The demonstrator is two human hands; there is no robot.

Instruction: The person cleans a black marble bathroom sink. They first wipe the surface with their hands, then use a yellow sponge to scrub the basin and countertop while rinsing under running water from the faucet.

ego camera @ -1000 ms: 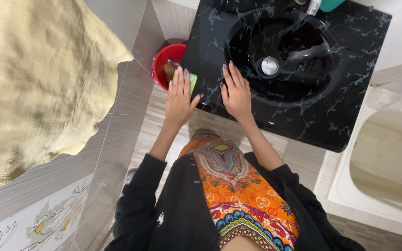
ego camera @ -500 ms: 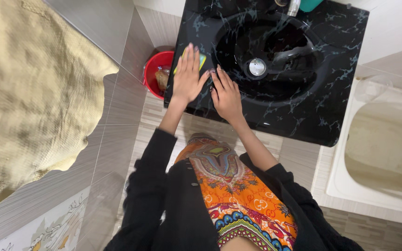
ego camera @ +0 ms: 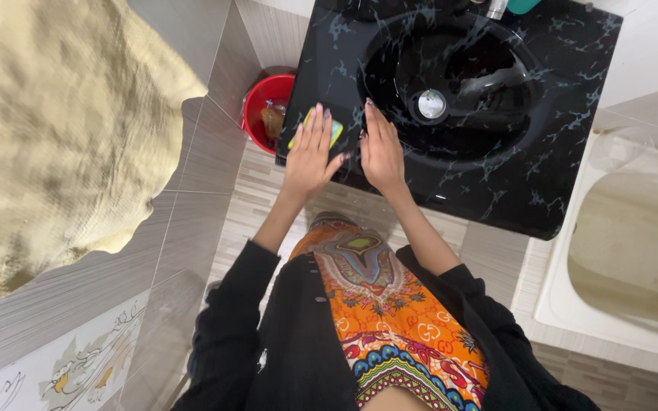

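Note:
My left hand lies flat, fingers together, pressing a yellow-green sponge onto the front left corner of a black marbled sink counter. Only the sponge's edge shows past my fingers. My right hand rests flat on the counter beside it, at the rim of the black basin, holding nothing. A round metal drain sits in the basin's middle.
A red bucket stands on the tiled floor left of the counter. A beige towel hangs on the left wall. A white bathtub is at the right. A tap and a teal object sit at the counter's back edge.
My left hand slid the sponge away along the counter's left edge, then back toward me. The right hand stayed flat beside the basin rim.

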